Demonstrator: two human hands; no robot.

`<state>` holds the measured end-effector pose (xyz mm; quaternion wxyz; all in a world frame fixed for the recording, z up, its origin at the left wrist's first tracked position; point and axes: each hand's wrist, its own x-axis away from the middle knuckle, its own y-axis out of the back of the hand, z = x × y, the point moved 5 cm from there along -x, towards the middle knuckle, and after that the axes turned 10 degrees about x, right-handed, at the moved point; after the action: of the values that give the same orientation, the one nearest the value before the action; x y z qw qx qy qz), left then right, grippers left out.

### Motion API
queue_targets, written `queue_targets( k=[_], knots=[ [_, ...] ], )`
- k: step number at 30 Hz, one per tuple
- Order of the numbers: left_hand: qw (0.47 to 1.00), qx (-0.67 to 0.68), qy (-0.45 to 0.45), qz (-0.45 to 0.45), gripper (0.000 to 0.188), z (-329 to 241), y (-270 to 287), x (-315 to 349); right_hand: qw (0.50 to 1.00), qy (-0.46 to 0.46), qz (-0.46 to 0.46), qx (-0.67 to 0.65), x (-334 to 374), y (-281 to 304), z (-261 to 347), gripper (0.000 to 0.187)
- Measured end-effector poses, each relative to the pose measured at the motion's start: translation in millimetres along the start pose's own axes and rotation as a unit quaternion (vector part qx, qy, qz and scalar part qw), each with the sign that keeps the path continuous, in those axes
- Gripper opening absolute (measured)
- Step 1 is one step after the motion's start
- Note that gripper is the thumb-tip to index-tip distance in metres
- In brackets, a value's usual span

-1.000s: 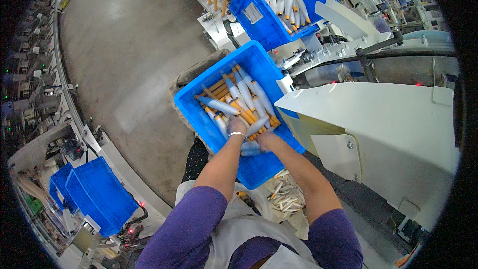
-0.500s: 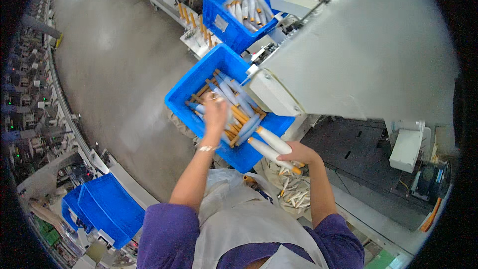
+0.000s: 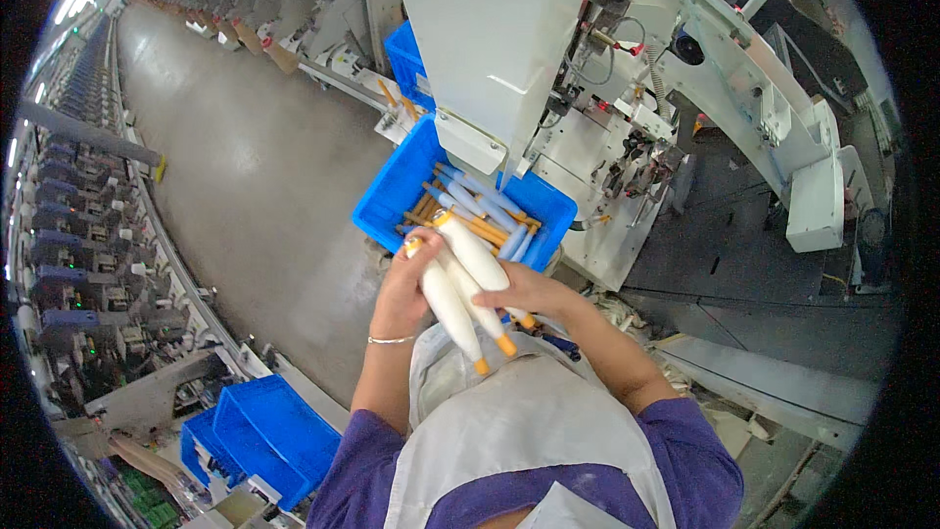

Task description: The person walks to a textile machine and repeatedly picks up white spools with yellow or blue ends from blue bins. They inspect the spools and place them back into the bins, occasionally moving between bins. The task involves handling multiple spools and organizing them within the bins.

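Observation:
In front of my apron I have several bobbins of white yarn wound on orange tubes, their orange tips pointing down toward me. My left hand is closed around the upper end of the leftmost bobbin. My right hand grips the bunch beside it, including a fat bobbin on top; its fingers are partly hidden behind the yarn. Just beyond both hands is a blue crate with pale blue bobbins and bare orange tubes lying in it.
A large white machine panel overhangs the crate's far side. Behind it shows part of another blue crate. Machine parts stand on the right. Blue bins are at lower left, beside a grey floor.
My left hand has come back from inside the crate to a bobbin. My right hand has brought its bobbins leftward, beside the left hand. The view has shifted, showing more machinery at right.

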<state>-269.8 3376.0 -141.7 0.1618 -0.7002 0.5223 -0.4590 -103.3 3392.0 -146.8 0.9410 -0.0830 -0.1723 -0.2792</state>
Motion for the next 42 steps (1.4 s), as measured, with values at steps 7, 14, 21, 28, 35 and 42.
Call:
queue_targets(
  k=[7,14,21,28,35,42],
  knots=[
    [1.000,0.008,0.006,0.019,0.044,-46.5,34.9,-9.0,0.992,0.012,-0.024,0.119,-11.0,22.2,11.8,0.064],
    [0.995,0.095,-0.028,0.004,0.038,-35.3,45.0,-25.0,0.993,-0.108,-0.027,0.036,7.3,27.3,-2.6,0.032],
    [0.979,0.074,-0.176,0.068,0.040,-118.5,41.0,10.9,0.961,-0.110,-0.242,0.070,111.5,130.2,-52.5,0.013],
    [0.981,0.079,-0.168,0.050,0.041,-123.2,36.9,24.7,0.948,-0.003,-0.206,0.241,46.8,86.4,4.6,0.017],
    [0.978,0.014,-0.167,0.126,0.048,-122.9,34.0,56.9,0.888,0.168,-0.134,0.406,2.0,12.6,103.9,0.032],
    [0.972,-0.041,-0.121,0.197,0.049,-112.8,24.8,64.9,0.886,0.221,-0.016,0.407,-32.2,-49.7,140.1,0.052]
  ],
)
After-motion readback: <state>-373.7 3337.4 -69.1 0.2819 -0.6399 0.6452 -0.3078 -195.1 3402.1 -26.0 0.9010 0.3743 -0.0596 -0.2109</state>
